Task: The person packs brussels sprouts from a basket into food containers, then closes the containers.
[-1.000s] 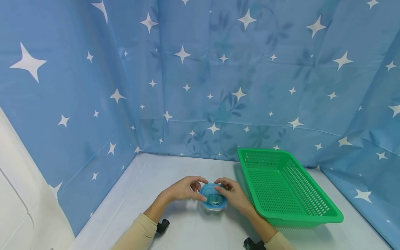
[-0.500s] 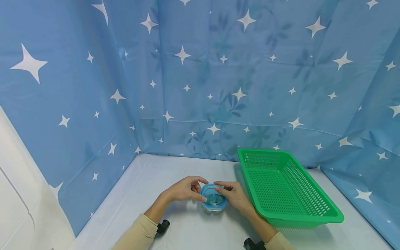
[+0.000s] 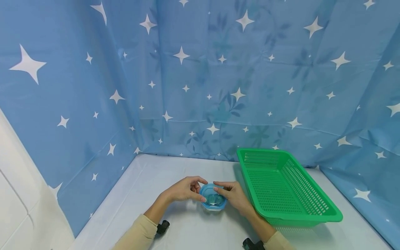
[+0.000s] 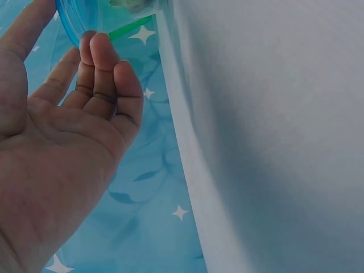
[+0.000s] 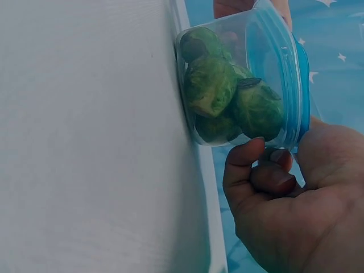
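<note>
A small clear food container (image 3: 214, 209) with a blue lid (image 3: 208, 189) stands upright on the white table. Through its wall in the right wrist view, several green Brussels sprouts (image 5: 210, 85) are visible. My left hand (image 3: 186, 189) holds the lid's left edge, thumb at the near side and forefinger at the far side. On the opposite edge, my right hand (image 3: 235, 196) pinches the lid between thumb and forefinger. The other fingers of the right hand curl beside the container wall in the right wrist view. In the left wrist view only part of the container shows at the top.
A large green plastic basket (image 3: 290, 216) stands to the right, close to my right forearm. Blue star-patterned curtains (image 3: 200, 104) hang behind and along the sides of the white table (image 3: 193, 232).
The right forefinger, arched a second ago, now lies straighter along the lid's far edge. The left hand, container and basket stay in place.
</note>
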Demonstrator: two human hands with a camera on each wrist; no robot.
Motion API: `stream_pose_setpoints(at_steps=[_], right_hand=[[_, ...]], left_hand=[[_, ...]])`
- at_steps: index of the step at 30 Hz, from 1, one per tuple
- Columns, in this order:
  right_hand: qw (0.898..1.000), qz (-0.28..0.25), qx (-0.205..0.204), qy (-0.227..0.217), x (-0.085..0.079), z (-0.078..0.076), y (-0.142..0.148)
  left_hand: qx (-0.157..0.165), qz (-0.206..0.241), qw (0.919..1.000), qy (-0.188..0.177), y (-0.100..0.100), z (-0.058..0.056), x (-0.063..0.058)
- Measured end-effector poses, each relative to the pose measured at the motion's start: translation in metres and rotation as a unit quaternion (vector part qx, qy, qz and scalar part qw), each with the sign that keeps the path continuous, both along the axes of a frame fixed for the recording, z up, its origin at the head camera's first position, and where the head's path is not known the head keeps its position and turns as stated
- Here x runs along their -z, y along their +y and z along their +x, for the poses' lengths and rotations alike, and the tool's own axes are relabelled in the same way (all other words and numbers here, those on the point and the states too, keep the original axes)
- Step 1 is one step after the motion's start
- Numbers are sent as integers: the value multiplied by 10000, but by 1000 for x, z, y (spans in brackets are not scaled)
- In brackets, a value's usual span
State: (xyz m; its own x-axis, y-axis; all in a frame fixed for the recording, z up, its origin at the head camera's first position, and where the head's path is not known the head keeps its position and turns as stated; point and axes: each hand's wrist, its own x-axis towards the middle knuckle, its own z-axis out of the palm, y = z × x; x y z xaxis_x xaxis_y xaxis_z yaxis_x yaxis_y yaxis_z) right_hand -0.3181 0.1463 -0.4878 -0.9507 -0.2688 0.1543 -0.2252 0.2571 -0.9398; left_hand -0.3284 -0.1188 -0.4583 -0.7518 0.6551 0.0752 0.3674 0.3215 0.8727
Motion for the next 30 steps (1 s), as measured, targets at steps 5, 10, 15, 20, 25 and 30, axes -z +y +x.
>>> stream_pose_setpoints(at_steps=[5,10,15,20,25,30], right_hand=[[10000,-39,-1,-70,-2,0,-2],[9998,-135,-33,-117,-2,1,-3],[9996,-215,-51,-154,-1,0,-4],[9995,-257,-70,-170,-2,1,-3],[9992,-253,-44,-305,-1,1,-3],[9988,-280,14,-411,2,1,-2]], left_hand=[[-22,63,10000,-62,-1,1,0],[-62,105,9999,-115,-1,1,0],[-64,157,9997,-175,0,1,0],[-43,124,9998,-170,0,1,-1],[-3,111,9998,-160,0,0,-1],[-12,103,9997,-206,1,1,-2]])
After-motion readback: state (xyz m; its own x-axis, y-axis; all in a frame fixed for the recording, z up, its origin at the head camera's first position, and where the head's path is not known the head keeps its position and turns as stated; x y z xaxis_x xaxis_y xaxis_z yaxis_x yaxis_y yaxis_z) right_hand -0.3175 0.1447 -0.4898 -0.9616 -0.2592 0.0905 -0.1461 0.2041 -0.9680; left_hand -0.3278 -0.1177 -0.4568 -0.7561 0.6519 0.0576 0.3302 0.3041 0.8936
